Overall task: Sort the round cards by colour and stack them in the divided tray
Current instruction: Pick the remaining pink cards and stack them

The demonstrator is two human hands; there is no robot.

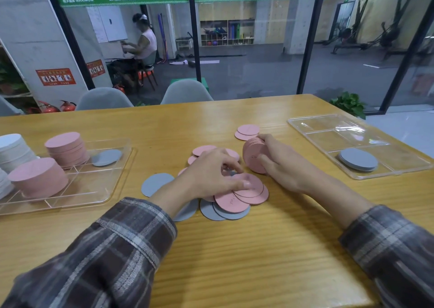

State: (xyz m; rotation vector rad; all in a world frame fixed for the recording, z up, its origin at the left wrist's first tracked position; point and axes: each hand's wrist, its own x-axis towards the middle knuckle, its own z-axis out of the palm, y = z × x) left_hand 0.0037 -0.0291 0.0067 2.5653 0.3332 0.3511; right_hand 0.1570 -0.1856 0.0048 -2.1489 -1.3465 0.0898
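Tray on the left (117, 143): holding two pink stacks (67, 149) and a few grey cards (106, 157), sitting at far left.
Left hand (209, 173): curling fingers and thumb onto a pink card (254, 189) atop the loose pile (225, 210) of pink and grey cards.
Right hand (279, 162): gripping a pink bundle (252, 155) on edge, just beside the pile.
Tray on the right (328, 131): holding a grey stack (358, 159) in a near compartment.

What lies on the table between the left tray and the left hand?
One grey card lies flat there on the wood, as the head view shows.
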